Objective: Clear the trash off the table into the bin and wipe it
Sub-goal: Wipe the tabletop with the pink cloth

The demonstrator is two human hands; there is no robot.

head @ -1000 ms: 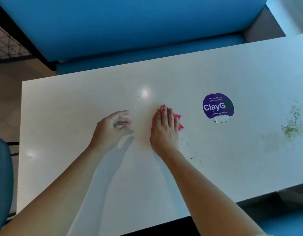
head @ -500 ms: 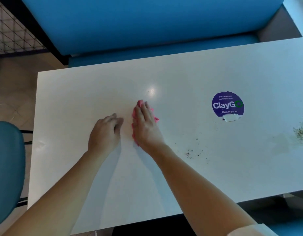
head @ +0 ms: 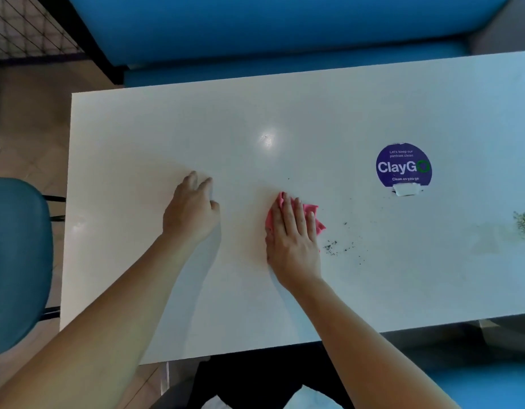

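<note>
**Item:** pink cloth. Lies on the white tabletop, near its middle, pinned under the right hand. Crumpled edges show at 12 and 3 o'clock of the fingers.

**Handling (judged):** soft, thin, light and limp. It is likely to bunch and slide on the glossy top, so it is best worked under a flat palm, or pinched at a loose corner to lift.

**Right hand:** flat, fingers straight and together, pressing the cloth down and not curled round it.

**Left hand**: at 9 o'clock of the right, well apart. Fingers loosely bent, tips at the tabletop, nothing in it.

**Residue:** dark crumbs just beside the cloth at 4 o'clock. A greenish speckled patch with a pale stain sits at 3 o'clock, at the frame's edge.

**Writing:** round purple sticker at 2 o'clock of the cloth. It reads "Let's keep our pantries clean", "ClayGo", "Clean as you go". Its lower edge is torn to white.

**Bin:** not in view.
</note>
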